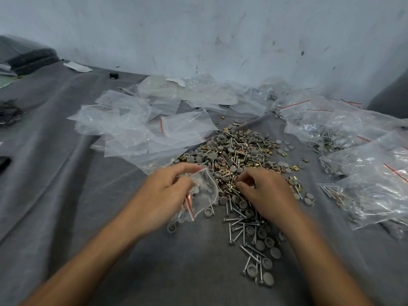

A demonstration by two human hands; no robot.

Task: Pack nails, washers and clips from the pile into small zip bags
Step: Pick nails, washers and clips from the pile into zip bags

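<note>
A pile [238,155] of grey round washers, silver nails and brass clips lies on the grey cloth in the middle. My left hand [163,195] grips a small clear zip bag [204,191] with a red seal line, held at the pile's near left edge; a few pieces show inside it. My right hand [267,193] rests on the pile's near right part, fingers pinched together over clips; what they hold is hidden. Loose nails and washers [256,246] trail toward me between my forearms.
Empty zip bags [141,127] lie heaped at the left and back of the pile. Filled bags [364,164] lie stacked at the right. A pale wall [220,40] closes the back. A small black object [113,75] sits far left near the wall.
</note>
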